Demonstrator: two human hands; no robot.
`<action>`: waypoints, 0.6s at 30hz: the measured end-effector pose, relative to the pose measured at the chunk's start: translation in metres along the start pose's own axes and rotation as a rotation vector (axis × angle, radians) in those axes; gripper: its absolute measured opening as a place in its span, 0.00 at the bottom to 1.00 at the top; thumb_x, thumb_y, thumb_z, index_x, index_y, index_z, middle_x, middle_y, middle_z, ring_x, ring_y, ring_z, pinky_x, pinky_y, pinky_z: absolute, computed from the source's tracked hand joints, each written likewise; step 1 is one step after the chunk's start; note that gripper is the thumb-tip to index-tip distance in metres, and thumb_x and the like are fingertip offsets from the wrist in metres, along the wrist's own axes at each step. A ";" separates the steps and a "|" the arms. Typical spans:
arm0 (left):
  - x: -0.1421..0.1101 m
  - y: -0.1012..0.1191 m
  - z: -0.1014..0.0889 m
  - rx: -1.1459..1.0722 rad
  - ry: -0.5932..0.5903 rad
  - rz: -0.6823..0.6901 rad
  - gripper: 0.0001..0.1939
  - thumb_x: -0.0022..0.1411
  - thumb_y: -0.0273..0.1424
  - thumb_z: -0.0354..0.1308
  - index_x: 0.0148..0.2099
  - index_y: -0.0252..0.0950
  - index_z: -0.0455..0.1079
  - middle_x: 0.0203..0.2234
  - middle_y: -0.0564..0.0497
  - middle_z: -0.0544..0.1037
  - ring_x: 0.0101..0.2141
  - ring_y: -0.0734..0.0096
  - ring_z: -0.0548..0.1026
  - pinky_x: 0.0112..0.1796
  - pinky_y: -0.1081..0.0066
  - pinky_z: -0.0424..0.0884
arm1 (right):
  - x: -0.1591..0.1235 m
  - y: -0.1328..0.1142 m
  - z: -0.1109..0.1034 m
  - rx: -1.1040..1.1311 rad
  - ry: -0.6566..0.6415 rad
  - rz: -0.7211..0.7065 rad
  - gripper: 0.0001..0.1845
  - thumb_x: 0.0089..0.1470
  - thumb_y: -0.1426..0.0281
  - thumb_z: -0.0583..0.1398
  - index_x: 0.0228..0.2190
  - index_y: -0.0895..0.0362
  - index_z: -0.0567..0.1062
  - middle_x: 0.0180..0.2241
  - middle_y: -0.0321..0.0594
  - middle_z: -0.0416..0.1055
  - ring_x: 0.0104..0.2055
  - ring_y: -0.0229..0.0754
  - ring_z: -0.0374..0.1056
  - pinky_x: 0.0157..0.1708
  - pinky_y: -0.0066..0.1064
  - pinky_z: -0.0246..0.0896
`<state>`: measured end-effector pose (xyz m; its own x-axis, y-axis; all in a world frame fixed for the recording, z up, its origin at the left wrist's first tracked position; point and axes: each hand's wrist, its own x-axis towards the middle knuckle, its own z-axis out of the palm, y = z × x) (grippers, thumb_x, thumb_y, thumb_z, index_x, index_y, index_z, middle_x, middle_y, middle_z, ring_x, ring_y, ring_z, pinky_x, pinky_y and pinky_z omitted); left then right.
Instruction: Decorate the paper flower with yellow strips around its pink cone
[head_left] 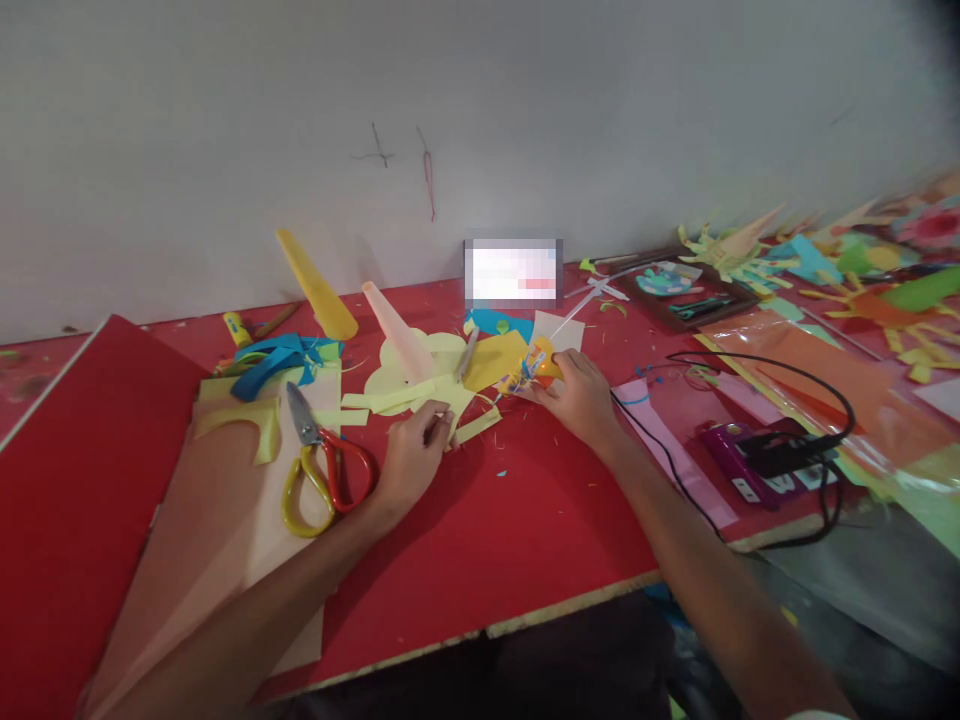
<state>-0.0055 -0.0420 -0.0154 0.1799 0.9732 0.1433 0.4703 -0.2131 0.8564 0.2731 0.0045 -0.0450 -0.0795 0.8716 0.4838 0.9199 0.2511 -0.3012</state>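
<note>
Left hand (414, 458): forearm in from lower left, wrist low over the surface, fingers curled with tips at the pale yellow paper strips (480, 425). Can't tell if its grip is pinching one. Right hand (583, 392): forearm in from lower right, reaching farther, thumb and fingers closed on a small yellow-orange item (538, 360); that grip is grasping.

Pale yellow scalloped paper (382, 378) lies just beyond the left hand, pink paper cone (397, 330) leaning up from it. Yellow paper cone (319, 285) stands farther left.

Surface (495, 540) is red, scrap-littered, against a plain grey wall (225, 120). Scissors (306, 420), one red and one yellow handle, rest left of the left hand, partly over a pale pink sheet (225, 520). Blue paper strips (277, 360) beyond. Right side: dark tray (694, 315) of bits, purple box (739, 462) with black cable (840, 400), paper crafts behind.

Labels: white marks on the purple box, unreadable. Bright rectangle (514, 272) by the wall is pixelated.
</note>
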 end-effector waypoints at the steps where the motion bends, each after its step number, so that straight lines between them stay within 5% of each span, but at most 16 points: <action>1: -0.001 0.001 0.000 -0.002 0.001 0.001 0.13 0.72 0.39 0.51 0.36 0.39 0.68 0.21 0.56 0.75 0.23 0.73 0.72 0.29 0.73 0.64 | 0.000 0.000 0.000 0.006 -0.006 -0.008 0.14 0.59 0.58 0.61 0.41 0.54 0.71 0.42 0.48 0.73 0.45 0.54 0.67 0.45 0.41 0.62; 18: -0.009 -0.001 -0.001 0.000 -0.045 -0.010 0.10 0.71 0.37 0.51 0.37 0.40 0.67 0.19 0.57 0.73 0.22 0.72 0.71 0.28 0.72 0.64 | 0.001 -0.005 0.003 0.022 -0.071 -0.086 0.12 0.62 0.60 0.60 0.41 0.55 0.70 0.42 0.48 0.73 0.46 0.54 0.67 0.47 0.42 0.61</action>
<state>-0.0084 -0.0506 -0.0167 0.2141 0.9703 0.1127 0.4725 -0.2039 0.8574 0.2675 0.0051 -0.0456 -0.1858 0.8738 0.4494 0.9000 0.3349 -0.2791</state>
